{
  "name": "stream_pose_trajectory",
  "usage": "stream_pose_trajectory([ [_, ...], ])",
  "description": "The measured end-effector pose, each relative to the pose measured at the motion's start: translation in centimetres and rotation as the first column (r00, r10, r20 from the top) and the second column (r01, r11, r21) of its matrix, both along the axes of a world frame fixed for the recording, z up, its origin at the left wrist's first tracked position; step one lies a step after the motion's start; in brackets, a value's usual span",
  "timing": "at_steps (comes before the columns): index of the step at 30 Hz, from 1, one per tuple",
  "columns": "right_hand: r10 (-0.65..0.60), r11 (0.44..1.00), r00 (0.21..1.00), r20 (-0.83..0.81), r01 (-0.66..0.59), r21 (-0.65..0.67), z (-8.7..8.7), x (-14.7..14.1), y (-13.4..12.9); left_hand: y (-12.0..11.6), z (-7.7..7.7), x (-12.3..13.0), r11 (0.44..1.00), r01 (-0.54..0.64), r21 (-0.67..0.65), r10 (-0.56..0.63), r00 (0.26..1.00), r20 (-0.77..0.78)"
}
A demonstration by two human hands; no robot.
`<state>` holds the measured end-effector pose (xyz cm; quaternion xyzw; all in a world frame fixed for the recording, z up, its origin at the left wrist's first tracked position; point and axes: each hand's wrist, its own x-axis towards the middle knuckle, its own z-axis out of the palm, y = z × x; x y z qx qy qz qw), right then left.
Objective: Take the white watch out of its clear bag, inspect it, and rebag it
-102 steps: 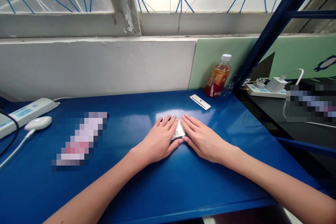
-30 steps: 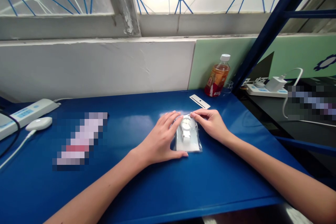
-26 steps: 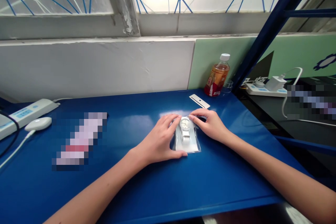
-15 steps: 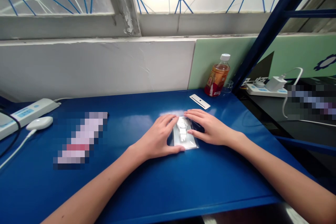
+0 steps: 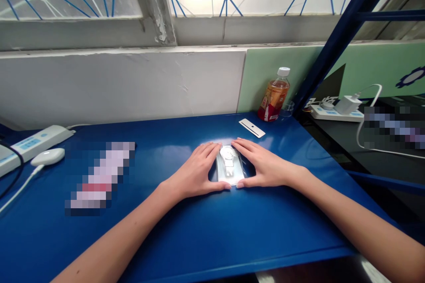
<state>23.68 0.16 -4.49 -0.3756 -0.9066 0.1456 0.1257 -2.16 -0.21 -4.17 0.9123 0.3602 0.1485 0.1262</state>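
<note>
On the blue tabletop (image 5: pixel 206 239) lies a small flat clear plastic packet (image 5: pixel 236 177). Inside it is a white or silver piece (image 5: pixel 229 159) with a round top and a narrower strip below; glare hides its detail. My left hand (image 5: pixel 195 171) curves around the packet's left side, fingertips at the upper edge and thumb along the lower edge. On the opposite side, my right hand (image 5: pixel 264 163) holds the packet the same way, its thumb at the lower right corner. Both thumb tips nearly meet at the bottom.
Behind the hands is a white slotted card (image 5: pixel 252 128), with a drink bottle (image 5: pixel 274 95) and a clear cup (image 5: pixel 287 109) by the blue post. To the left are a blurred-out phone-like object (image 5: pixel 102 172), a white rounded device (image 5: pixel 48 157) on a cable and a power strip (image 5: pixel 36 143).
My right thumb has moved from over the packet down to its lower edge. The packet has turned slightly straighter and shifted a little up and left, showing more of the piece inside.
</note>
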Motion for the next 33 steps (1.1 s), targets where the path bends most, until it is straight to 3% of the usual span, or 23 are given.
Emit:
stream_pose_trajectory([
  [6, 0.015, 1.000, 0.995, -0.097, -0.015, 0.004, -0.12, -0.01, 0.01, -0.06, -0.15, 0.22, 1.000, 0.027, 0.004, -0.027, 1.000, 0.008],
  [17, -0.009, 0.999, 0.993, -0.116, 0.003, -0.053, -0.53, 0.08, 0.27, -0.07, -0.38, 0.13, 1.000, -0.008, -0.027, 0.007, 1.000, -0.015],
  [27, -0.003, 0.999, 0.997, 0.073, 0.005, -0.036, 0.33, -0.17, -0.40, -0.25, -0.04, 0.24, 1.000, -0.002, -0.006, 0.002, 0.997, -0.082],
  [33, -0.007, 1.000, 0.995, 0.098, 0.009, -0.016, 0.06, -0.34, -0.68, -0.29, -0.12, 0.20, 1.000, -0.015, 0.011, 0.016, 0.990, -0.142],
])
